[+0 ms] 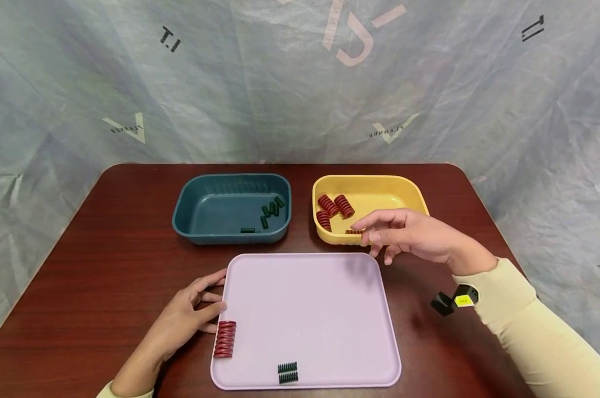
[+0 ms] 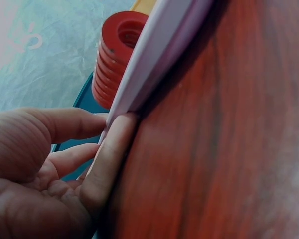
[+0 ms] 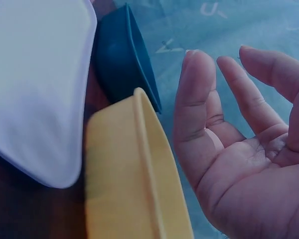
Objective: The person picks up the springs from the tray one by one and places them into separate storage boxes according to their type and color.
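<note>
A lilac tray [image 1: 305, 298] lies in the middle of the dark wooden table. On its left rim lies a red coil spring [image 1: 225, 339], seen close up in the left wrist view [image 2: 114, 55]. Two small green springs [image 1: 288, 373] lie near the tray's front edge. My left hand [image 1: 212, 298] rests on the table with thumb and fingers [image 2: 109, 149] touching the tray's left rim [image 2: 159, 45], just behind the red spring. My right hand [image 1: 379, 235] hovers over the front right of the yellow bin [image 1: 379, 185]. Its palm [image 3: 229, 124] is empty and its fingers are relaxed.
The yellow bin holds several red springs [image 1: 333, 207]. To its left, a blue bin [image 1: 220, 207] holds several green springs [image 1: 267, 213]. A black camera unit [image 1: 454, 300] sits on the right wrist. A plastic sheet hangs behind the table.
</note>
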{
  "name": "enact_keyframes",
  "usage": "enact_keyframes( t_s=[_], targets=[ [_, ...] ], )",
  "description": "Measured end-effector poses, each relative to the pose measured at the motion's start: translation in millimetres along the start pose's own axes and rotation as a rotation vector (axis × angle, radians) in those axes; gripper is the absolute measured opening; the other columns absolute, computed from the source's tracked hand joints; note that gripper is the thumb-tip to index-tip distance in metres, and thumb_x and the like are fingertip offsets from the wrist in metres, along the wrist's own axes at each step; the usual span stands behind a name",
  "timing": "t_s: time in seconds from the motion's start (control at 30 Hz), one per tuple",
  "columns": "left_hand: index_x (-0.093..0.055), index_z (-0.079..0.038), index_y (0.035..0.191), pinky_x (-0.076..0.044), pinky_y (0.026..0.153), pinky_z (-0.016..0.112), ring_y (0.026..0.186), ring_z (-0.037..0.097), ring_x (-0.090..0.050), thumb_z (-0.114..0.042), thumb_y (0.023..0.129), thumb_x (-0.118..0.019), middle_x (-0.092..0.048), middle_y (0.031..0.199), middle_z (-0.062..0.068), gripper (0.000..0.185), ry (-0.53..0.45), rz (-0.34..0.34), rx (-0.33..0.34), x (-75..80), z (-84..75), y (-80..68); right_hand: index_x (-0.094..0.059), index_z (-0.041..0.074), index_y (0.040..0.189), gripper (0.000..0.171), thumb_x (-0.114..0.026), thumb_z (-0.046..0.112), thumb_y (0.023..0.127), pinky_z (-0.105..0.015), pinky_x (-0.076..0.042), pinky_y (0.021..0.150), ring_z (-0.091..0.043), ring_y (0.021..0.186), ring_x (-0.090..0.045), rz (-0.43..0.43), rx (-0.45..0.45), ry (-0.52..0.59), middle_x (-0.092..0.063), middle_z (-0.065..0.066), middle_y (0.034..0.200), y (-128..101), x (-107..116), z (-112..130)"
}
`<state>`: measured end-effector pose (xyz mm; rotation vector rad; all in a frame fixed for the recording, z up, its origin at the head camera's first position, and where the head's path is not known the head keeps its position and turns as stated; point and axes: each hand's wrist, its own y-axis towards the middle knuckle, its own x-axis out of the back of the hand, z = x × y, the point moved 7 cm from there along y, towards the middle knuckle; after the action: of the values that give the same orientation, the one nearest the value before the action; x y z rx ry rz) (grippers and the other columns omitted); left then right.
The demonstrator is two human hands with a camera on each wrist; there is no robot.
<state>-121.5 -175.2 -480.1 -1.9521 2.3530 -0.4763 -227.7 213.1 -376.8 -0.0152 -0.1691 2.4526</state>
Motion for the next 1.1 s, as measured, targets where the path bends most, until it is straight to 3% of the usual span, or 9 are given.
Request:
enact_keyframes(
  t_s=[0.27,0.5,0.77,1.1],
  targets=[
    [-0.048,-0.008,0.152,-0.064,0.067,0.047,0.103,0.023,-0.065,-0.002,0.098,-0.068,-0.048,0.145,0.02,0.058,-0.024,-0.012,0.009,0.2,1.5,2.2,-0.056,-0.003,0.14,0.037,-0.057,0.0,0.103,-0.033,-0.06,0.067,-0.024,0.091,-0.066,0.055,0.033,0.066,-0.066,-0.014,0.113,-3,-20,-16],
    [-0.048,-0.006,0.151,-0.063,0.066,0.049,0.1,0.023,-0.066,0.0,0.097,-0.068,-0.049,0.144,0.021,0.058,-0.044,-0.008,0.014,0.0,1.8,3.9,-0.06,0.002,0.139,0.035,-0.059,0.004,0.103,-0.033,-0.059,0.065,-0.027,0.09,-0.066,0.077,0.015,0.06,-0.065,-0.017,0.112,6,-42,-27],
    [-0.047,-0.006,0.152,-0.063,0.066,0.051,0.102,0.024,-0.066,-0.003,0.097,-0.07,-0.047,0.146,0.02,0.059,-0.06,0.0,0.036,0.0,1.2,4.6,-0.059,0.003,0.141,0.041,-0.065,0.008,0.101,-0.034,-0.061,0.066,-0.036,0.093,-0.069,0.101,-0.026,0.075,-0.062,-0.029,0.119,27,-72,-35],
    [-0.047,-0.008,0.153,-0.063,0.065,0.048,0.103,0.021,-0.066,-0.006,0.098,-0.07,-0.048,0.148,0.019,0.059,-0.029,-0.011,0.044,0.1,2.9,4.2,-0.065,0.012,0.138,0.04,-0.068,0.007,0.099,-0.031,-0.061,0.065,-0.025,0.091,-0.069,0.212,-0.124,0.1,-0.063,-0.031,0.126,61,-122,-41]
  ],
)
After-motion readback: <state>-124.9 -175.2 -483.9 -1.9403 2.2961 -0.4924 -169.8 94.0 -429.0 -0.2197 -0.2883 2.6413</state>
